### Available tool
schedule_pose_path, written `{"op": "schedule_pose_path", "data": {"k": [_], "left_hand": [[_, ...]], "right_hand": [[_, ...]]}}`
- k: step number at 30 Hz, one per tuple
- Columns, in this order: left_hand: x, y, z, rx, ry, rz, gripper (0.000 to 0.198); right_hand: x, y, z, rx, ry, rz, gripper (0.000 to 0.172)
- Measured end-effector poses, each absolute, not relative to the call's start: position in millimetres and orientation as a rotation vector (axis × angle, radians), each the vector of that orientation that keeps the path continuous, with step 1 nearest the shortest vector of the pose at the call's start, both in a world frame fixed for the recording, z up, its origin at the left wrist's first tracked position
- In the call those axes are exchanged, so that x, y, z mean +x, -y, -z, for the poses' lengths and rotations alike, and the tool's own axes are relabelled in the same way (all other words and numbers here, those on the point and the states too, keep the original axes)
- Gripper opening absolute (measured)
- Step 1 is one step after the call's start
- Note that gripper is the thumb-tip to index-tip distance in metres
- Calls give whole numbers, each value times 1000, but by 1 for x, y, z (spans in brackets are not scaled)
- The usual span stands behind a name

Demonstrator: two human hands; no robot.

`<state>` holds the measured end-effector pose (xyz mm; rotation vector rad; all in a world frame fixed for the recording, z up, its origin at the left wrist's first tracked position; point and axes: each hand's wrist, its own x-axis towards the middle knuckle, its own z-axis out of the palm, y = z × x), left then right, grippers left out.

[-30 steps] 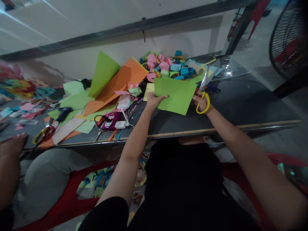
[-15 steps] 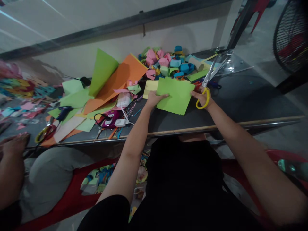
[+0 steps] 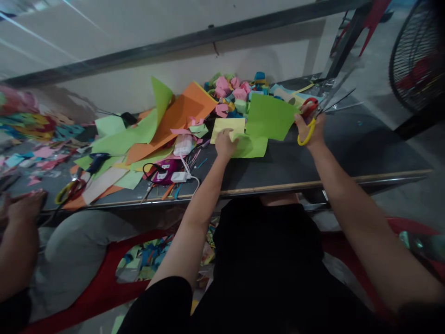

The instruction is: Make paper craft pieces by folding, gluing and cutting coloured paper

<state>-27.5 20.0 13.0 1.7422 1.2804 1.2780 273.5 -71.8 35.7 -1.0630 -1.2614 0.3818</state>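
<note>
My right hand (image 3: 315, 132) grips yellow-handled scissors (image 3: 339, 90), blades spread and pointing up to the right. Its thumb side also pinches a green paper sheet (image 3: 271, 116), raised above the table. My left hand (image 3: 225, 143) lies on the papers with its fingers apart. Under and beside it are a pale yellow sheet (image 3: 231, 124) and a second green sheet (image 3: 255, 147), both flat on the table. Something with a red handle (image 3: 309, 106) shows just behind my right hand, partly hidden.
Folded paper pieces (image 3: 239, 88) are heaped at the back. Left of my hand lie an orange sheet (image 3: 189, 111), a purple power socket (image 3: 166, 171) with cords and a glue gun (image 3: 99, 160). Another person's hand (image 3: 26, 204) rests at the far left. A fan (image 3: 417, 55) stands right.
My right hand has lifted one green sheet up and to the right, with the scissors still held. My left hand has let go of that sheet, and another green one shows below.
</note>
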Motion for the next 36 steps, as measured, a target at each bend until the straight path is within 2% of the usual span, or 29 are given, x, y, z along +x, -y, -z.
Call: {"op": "schedule_pose_path", "data": {"k": [2,6,8,12,16,19,25,32,36], "left_hand": [[-18,-14,-19,1654,-1117,-1284,36],[-7,-6,-32,1369,-846,-915,81],[-8,-5,-38,1349,-760,-906,87],[-12,-9,-43,1360,-757,-905,77],[-8,-12,-33,1340,-883,-679,49],[3,-6,-26,1252,-892,-602,37],[9,7,-33,1134,-725,-1206,44],[5,24,-35,1123,-793,-1472,53],[4,28,-28,1103,-766,-1501,60]], "right_hand": [[264,81,-44,-1043,1341,-176,22],[245,99,-54,-1100,1698,-35,20],[239,104,-57,-1089,1824,10,24],[225,109,-63,-1050,1938,-154,31],[208,111,-66,-987,2088,-470,32],[198,114,-68,-996,2092,-485,29],[184,103,-70,-1081,1429,-422,44],[148,76,-51,-1046,1112,-729,65],[137,78,-37,-1060,1072,-731,61]]}}
